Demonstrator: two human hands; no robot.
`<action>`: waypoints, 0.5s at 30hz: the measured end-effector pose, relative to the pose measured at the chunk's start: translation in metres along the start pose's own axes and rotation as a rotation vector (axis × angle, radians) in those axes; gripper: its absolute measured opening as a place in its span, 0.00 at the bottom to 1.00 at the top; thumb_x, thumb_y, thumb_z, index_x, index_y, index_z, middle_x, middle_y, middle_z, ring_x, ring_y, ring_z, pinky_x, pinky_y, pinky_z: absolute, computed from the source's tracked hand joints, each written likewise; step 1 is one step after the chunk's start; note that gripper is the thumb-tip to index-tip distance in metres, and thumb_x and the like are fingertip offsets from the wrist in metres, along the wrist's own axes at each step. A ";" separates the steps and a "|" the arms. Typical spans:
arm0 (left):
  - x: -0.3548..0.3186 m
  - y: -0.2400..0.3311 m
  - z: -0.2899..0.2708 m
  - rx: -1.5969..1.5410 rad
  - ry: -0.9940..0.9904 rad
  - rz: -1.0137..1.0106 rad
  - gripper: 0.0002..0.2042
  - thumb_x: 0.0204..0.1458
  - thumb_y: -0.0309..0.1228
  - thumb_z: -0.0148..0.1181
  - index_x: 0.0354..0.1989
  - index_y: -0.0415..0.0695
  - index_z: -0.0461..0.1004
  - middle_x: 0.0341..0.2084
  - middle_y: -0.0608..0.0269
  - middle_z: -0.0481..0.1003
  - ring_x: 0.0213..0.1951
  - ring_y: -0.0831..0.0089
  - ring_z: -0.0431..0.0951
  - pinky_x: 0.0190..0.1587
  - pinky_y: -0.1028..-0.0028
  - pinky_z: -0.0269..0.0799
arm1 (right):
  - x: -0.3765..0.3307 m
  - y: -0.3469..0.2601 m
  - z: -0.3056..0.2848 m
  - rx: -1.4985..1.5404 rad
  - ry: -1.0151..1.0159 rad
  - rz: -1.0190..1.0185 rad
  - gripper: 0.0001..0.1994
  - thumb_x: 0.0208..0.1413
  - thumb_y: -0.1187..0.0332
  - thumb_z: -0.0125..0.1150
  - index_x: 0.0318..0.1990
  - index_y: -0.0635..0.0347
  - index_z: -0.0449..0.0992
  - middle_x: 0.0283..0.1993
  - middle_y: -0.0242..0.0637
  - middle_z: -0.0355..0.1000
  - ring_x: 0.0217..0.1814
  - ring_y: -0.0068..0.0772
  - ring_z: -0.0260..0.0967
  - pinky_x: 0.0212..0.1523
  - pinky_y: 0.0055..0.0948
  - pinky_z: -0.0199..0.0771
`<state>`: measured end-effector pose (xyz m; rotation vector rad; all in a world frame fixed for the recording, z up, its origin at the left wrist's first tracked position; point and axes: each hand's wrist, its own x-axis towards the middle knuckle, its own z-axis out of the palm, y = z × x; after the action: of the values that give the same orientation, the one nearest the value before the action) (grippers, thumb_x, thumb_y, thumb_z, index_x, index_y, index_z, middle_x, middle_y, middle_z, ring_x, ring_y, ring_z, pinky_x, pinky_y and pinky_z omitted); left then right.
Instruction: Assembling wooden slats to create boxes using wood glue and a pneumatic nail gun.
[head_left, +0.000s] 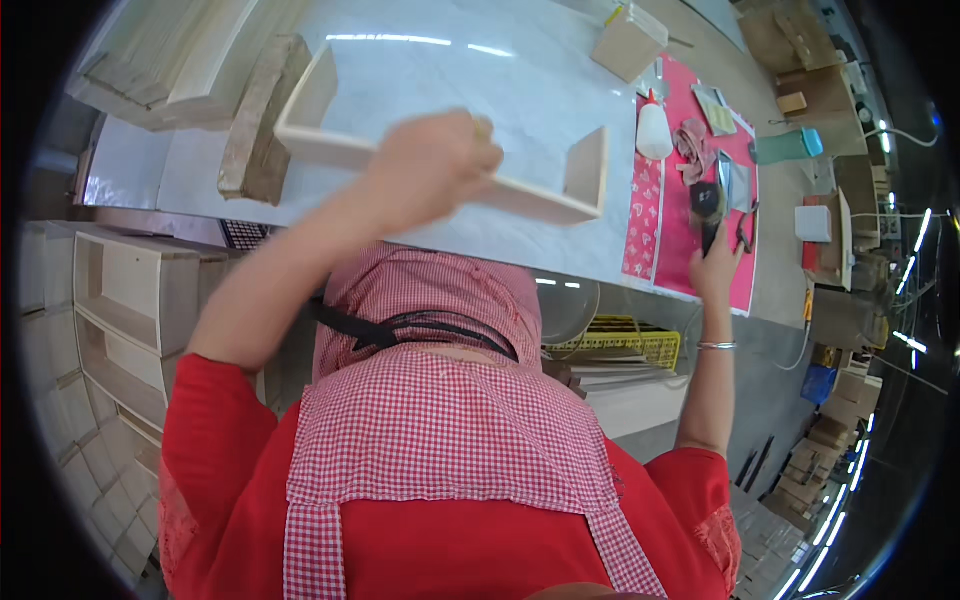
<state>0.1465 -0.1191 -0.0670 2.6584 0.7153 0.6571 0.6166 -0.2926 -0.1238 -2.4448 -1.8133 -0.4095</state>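
My left hand (pixel 435 165), smeared by motion, is over the long near board of a three-sided pale wooden frame (pixel 545 198). Its fingers are curled, and a small tan bit shows at their tips, too blurred to name. The frame stands on a white marble-patterned table, its two short end boards pointing away from me. Out to the right, my right hand (pixel 715 268) is closed round the handle of a black-handled tool (pixel 708 205) with a dark, blocky head. That tool is above a pink patterned mat (pixel 642 225) at the table's right end.
On the mat are a white squeeze bottle with a red tip (pixel 654 132), a pink rag (pixel 692 148) and small tools. A wooden box (pixel 630 42) stands behind. Left of the frame lie a worn wooden block (pixel 262 120) and stacked pale boards (pixel 165 60). Shelf-like wooden boxes (pixel 135 290) stand lower left.
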 end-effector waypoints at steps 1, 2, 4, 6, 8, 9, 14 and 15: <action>-0.005 0.006 0.014 0.064 0.057 0.056 0.07 0.47 0.31 0.62 0.27 0.41 0.74 0.31 0.58 0.73 0.39 0.62 0.75 0.36 0.64 0.71 | -0.003 -0.008 0.008 -0.022 -0.106 0.169 0.35 0.49 0.73 0.60 0.67 0.64 0.57 0.48 0.56 0.72 0.48 0.58 0.72 0.49 0.53 0.71; -0.009 0.009 0.028 0.124 0.111 0.117 0.05 0.47 0.30 0.62 0.26 0.42 0.73 0.29 0.60 0.72 0.38 0.63 0.75 0.35 0.65 0.70 | -0.006 -0.019 0.010 -0.013 -0.102 0.168 0.35 0.49 0.73 0.60 0.67 0.64 0.57 0.48 0.56 0.72 0.48 0.58 0.72 0.49 0.53 0.71; -0.019 0.008 0.059 0.155 0.161 0.093 0.06 0.46 0.31 0.63 0.26 0.44 0.73 0.28 0.62 0.71 0.37 0.64 0.74 0.35 0.66 0.69 | -0.016 -0.043 0.011 -0.032 -0.154 0.312 0.33 0.50 0.71 0.62 0.65 0.64 0.60 0.47 0.55 0.72 0.50 0.59 0.70 0.50 0.52 0.70; -0.028 0.010 0.075 0.180 0.202 0.062 0.07 0.46 0.31 0.65 0.26 0.45 0.72 0.28 0.64 0.70 0.36 0.64 0.74 0.36 0.67 0.68 | -0.018 -0.051 0.011 -0.036 -0.193 0.385 0.32 0.50 0.70 0.63 0.64 0.64 0.62 0.46 0.55 0.72 0.50 0.59 0.69 0.51 0.51 0.69; -0.036 0.011 0.083 0.061 0.080 -0.010 0.09 0.47 0.35 0.64 0.33 0.45 0.75 0.37 0.59 0.72 0.44 0.61 0.73 0.46 0.63 0.68 | -0.012 -0.055 0.003 -0.062 0.012 0.235 0.29 0.51 0.68 0.64 0.61 0.67 0.65 0.45 0.55 0.72 0.51 0.59 0.68 0.51 0.51 0.69; -0.039 0.010 0.085 0.004 0.021 -0.052 0.11 0.48 0.37 0.64 0.36 0.45 0.76 0.41 0.57 0.73 0.48 0.60 0.73 0.51 0.60 0.67 | -0.007 -0.059 -0.002 -0.072 0.115 0.156 0.28 0.52 0.67 0.64 0.60 0.68 0.67 0.45 0.56 0.72 0.52 0.58 0.68 0.51 0.50 0.69; -0.034 0.006 0.089 0.107 0.046 -0.169 0.25 0.49 0.46 0.64 0.53 0.45 0.73 0.58 0.51 0.67 0.62 0.55 0.64 0.64 0.49 0.55 | 0.076 -0.094 0.015 0.437 0.307 0.107 0.30 0.53 0.56 0.67 0.56 0.71 0.70 0.47 0.57 0.72 0.55 0.59 0.67 0.56 0.49 0.67; -0.035 0.004 0.091 0.110 0.008 -0.202 0.28 0.49 0.47 0.64 0.57 0.46 0.71 0.61 0.51 0.64 0.65 0.54 0.60 0.65 0.47 0.52 | 0.095 -0.101 0.032 0.400 0.363 0.117 0.32 0.52 0.53 0.67 0.56 0.71 0.70 0.48 0.56 0.73 0.55 0.59 0.68 0.56 0.48 0.67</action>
<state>0.1667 -0.1567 -0.1544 2.6348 1.0337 0.5896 0.5515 -0.1666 -0.1412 -2.0359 -1.4354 -0.4037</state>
